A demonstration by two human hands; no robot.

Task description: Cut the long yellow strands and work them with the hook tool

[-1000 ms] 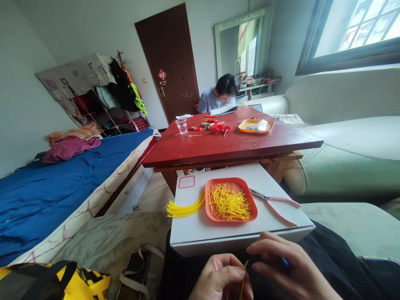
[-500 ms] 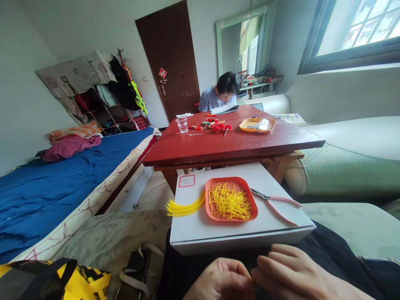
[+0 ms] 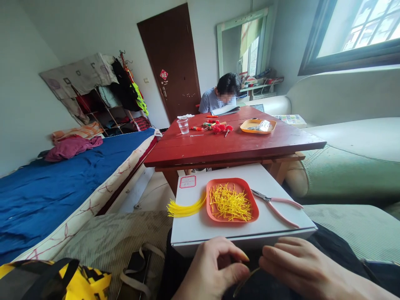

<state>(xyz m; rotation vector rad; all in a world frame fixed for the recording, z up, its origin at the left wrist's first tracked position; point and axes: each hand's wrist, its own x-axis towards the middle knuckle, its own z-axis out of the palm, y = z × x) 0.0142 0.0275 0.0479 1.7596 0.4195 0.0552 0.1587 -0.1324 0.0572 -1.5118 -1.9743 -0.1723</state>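
Low in the view, both hands are close together in front of the white box. My right hand (image 3: 296,264) has its fingers pressed together on a thin yellowish strand (image 3: 252,273), which bends down toward the lower left. Beside it is my left hand (image 3: 215,268), thumb and forefinger apart, the thumb close to the strand. Whether the thumb touches it, I cannot tell. On the white box (image 3: 190,231) sits an orange-red tray (image 3: 210,214) of short yellow pieces (image 3: 231,203). A bundle of long yellow strands (image 3: 187,209) lies left of the tray, and pink-handled pliers (image 3: 278,204) lie to its right.
Behind the box stands a red table (image 3: 212,148) with a plastic cup (image 3: 183,126), red fluffy items (image 3: 222,128) and an orange tray (image 3: 258,131). Another person (image 3: 218,93) sits at its far side. A bed (image 3: 71,175) is at left, a sofa (image 3: 359,166) at right.
My left hand has risen slightly, and its thumb and forefinger have parted. The thin strand between the hands now shows plainly. My right hand has shifted slightly right.
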